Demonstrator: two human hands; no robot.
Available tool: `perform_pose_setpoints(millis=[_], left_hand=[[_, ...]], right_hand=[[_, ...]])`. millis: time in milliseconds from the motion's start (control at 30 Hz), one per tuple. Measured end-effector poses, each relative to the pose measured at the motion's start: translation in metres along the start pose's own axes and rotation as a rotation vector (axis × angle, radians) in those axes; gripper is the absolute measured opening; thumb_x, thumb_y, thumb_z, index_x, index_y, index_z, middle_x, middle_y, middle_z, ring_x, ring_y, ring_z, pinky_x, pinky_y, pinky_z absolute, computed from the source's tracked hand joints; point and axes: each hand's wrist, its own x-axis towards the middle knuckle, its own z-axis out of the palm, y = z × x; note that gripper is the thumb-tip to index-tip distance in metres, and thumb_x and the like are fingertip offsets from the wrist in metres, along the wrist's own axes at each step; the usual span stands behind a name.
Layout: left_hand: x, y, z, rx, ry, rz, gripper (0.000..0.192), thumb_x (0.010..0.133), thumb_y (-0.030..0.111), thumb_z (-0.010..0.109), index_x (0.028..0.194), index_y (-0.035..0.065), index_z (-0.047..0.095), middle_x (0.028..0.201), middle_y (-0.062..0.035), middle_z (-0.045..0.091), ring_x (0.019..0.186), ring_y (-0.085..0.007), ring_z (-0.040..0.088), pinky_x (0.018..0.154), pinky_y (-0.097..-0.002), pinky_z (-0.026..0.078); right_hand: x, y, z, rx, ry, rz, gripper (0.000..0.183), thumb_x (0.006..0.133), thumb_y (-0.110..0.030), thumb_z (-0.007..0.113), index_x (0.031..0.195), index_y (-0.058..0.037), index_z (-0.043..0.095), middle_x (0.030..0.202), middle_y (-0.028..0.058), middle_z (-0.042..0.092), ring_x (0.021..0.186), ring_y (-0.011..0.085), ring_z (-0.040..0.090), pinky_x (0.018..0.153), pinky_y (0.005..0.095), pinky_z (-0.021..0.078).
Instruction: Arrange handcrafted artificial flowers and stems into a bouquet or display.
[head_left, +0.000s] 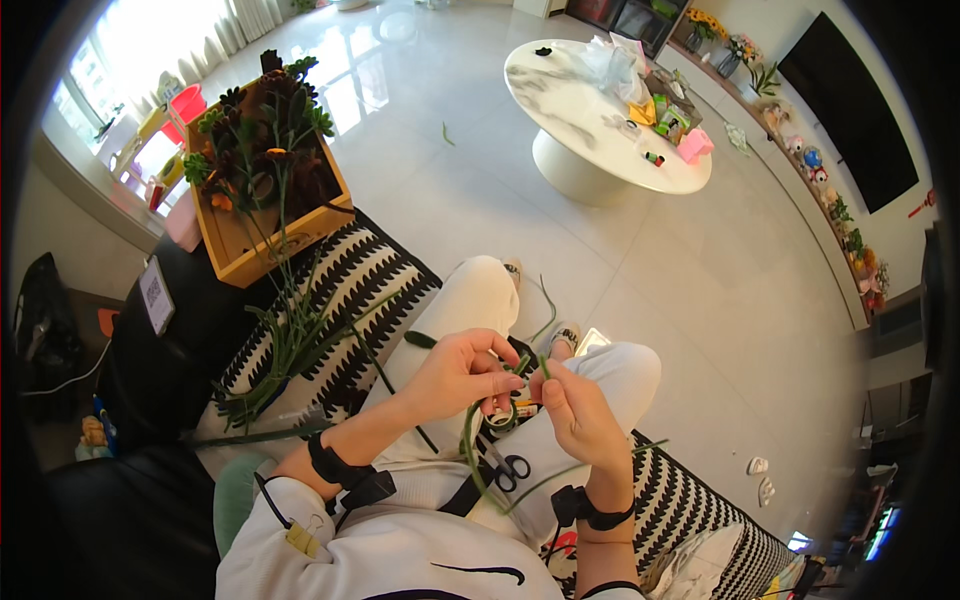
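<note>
Above my lap, my left hand pinches a thin green fuzzy strip near its end. My right hand grips another short green end, a small gap away from the first. A long green strip curves down below my hands; its join to either end is hidden. Between my thighs lies a roll of green tape, partly behind my left fingers. Scissors with dark handles rest on my lap, closer to my body. A dark green leaf-like piece lies on my left thigh.
To the left, a bundle of green stems lies on the patterned sofa cover. Behind it, a wooden box holds dark flowers. A phone rests on the black armrest. Farther off stands a round marble-look table with bags and packets.
</note>
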Motion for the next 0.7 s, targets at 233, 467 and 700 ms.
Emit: perform_pose_setpoints(millis=[233,467,700], left_hand=[[0.005,-0.009,-0.004,0.029,-0.015,-0.010,0.012,0.084,0.000,0.067,0.092,-0.0050,0.061,0.076,-0.0092,0.067,0.058,-0.0081,0.059,0.051,-0.0177,0.046],[0.011,-0.021,-0.004,-0.001,-0.093,0.062,0.017,0.087,0.000,0.063,0.102,-0.0070,0.060,0.087,-0.0113,0.068,0.068,-0.0100,0.063,0.060,-0.0211,0.051],[0.019,-0.007,0.006,0.045,-0.070,0.036,0.016,0.088,-0.005,0.058,0.103,-0.0088,0.057,0.092,-0.0175,0.067,0.075,-0.0169,0.066,0.067,-0.0275,0.055]], right_hand=[[0.001,0.002,-0.004,0.000,-0.111,0.119,0.027,0.095,-0.021,0.049,0.082,-0.0003,0.060,0.067,0.0155,0.056,0.061,0.0305,0.055,0.059,0.0376,0.0431],[0.002,0.013,0.005,0.093,0.036,0.089,0.014,0.090,-0.010,0.059,0.083,0.0020,0.058,0.069,0.0101,0.058,0.058,0.0200,0.055,0.055,0.0303,0.0424],[0.005,0.022,0.012,0.417,0.436,-0.024,0.010,0.087,0.000,0.062,0.096,0.0021,0.058,0.086,0.0017,0.055,0.073,0.0083,0.053,0.063,0.0197,0.0430]])
